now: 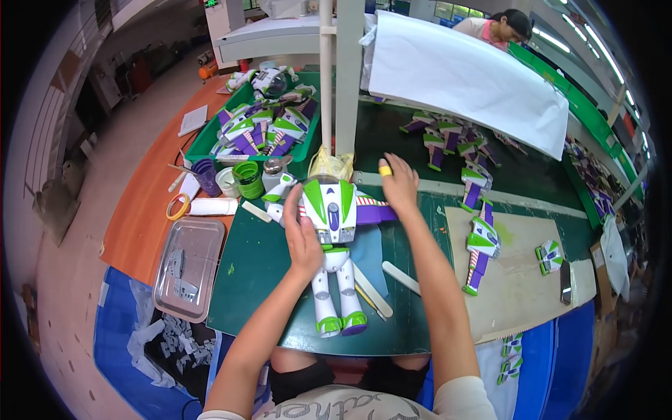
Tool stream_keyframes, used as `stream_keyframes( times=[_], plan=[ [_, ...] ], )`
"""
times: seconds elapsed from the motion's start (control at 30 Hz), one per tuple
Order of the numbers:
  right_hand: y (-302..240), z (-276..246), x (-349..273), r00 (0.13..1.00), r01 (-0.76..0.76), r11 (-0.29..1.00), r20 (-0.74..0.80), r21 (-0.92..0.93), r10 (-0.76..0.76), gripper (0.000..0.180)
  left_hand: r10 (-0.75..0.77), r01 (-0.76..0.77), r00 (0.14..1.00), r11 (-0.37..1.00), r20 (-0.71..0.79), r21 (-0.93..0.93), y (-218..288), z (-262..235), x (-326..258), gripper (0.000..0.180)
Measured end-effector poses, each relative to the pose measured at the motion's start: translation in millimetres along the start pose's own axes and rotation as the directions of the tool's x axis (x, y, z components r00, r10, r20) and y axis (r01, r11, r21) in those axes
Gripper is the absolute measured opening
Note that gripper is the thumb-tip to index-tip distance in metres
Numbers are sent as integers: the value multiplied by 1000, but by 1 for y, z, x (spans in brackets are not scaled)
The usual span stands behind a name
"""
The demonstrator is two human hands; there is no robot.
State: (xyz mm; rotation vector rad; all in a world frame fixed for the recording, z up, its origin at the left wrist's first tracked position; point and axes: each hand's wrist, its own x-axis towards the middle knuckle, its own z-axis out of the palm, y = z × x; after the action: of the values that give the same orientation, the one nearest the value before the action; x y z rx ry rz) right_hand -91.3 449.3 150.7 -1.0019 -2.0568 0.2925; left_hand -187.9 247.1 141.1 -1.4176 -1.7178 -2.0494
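A toy space figure [334, 213], white with green and purple panels, lies face up in front of me with its legs toward me. My left hand [304, 241] is at the left side of its torso, thumb and fingers about the striped edge there. From its other side a purple wing [374, 211] with red and white stripes sticks out. My right hand [400, 183] is at that wing's tip, fingers stretched out and a yellow band on one of them. The figure's white arm [281, 187] shows beyond my left hand; its head end is partly hidden.
A green bin [308, 143] full of winged parts stands at the back left. Nearer are a purple cup [205, 176], a green cup [248, 179] and a clear tray [189, 269]. Flat sticks [401, 277] lie beside the figure. A wing piece [483, 241] rests on cardboard [521, 301] at right.
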Motion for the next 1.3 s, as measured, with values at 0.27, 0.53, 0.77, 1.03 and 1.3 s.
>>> stream_keyframes(
  times=[0.27,0.53,0.77,1.03,1.3],
  plan=[
    [-84,17,-102,975,37,768,-193,639,113,41,44,-39,999,985,-25,168,-6,-3,-1,73],
    [-97,-38,-144,991,-126,555,81,822,105,44,-244,254,963,963,113,-87,60,-23,-54,79],
    [-106,-77,-178,993,15,595,-81,804,84,60,-520,560,817,614,249,-556,117,-25,-68,48],
    [-57,-110,-185,970,-237,674,212,700,120,46,-488,581,813,716,319,-387,113,-39,-86,68],
    [9,-109,-187,971,3,988,235,156,-40,37,-586,637,767,645,262,-423,118,-50,-85,54]
  ],
)
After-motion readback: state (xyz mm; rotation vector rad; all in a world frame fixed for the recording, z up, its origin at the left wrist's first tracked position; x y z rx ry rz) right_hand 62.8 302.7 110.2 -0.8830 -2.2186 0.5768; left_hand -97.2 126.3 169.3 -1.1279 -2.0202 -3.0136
